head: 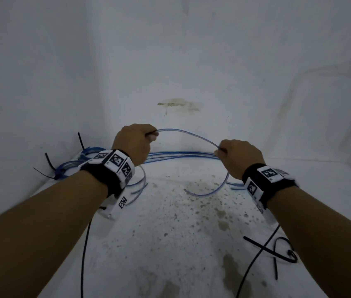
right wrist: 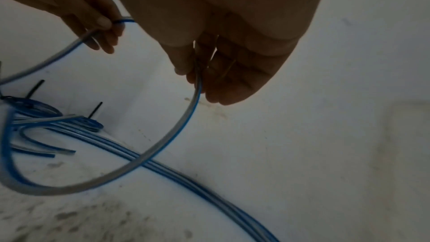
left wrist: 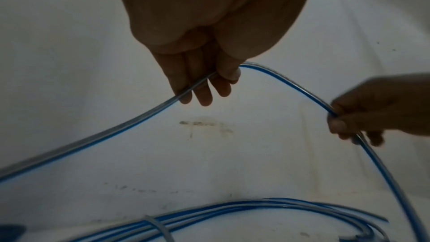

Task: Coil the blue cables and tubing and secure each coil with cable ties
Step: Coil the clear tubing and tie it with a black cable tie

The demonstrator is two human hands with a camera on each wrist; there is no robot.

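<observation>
A length of clear tubing with a blue stripe (head: 188, 134) arches in the air between both hands. My left hand (head: 134, 143) pinches one part of it (left wrist: 204, 80) between thumb and curled fingers. My right hand (head: 235, 155) pinches it further along (right wrist: 197, 80), and the free end curves down onto the surface (head: 202, 193). Several more loose blue tubes (head: 181, 155) lie along the back of the white surface. Two coils (head: 73, 166) bound with black cable ties (head: 48, 161) sit at the back left.
The work surface (head: 170, 244) is a stained white sheet that rises into a backdrop behind. Loose black cable ties (head: 277, 252) lie at the front right. Black cords (head: 84, 254) hang from both wrist devices.
</observation>
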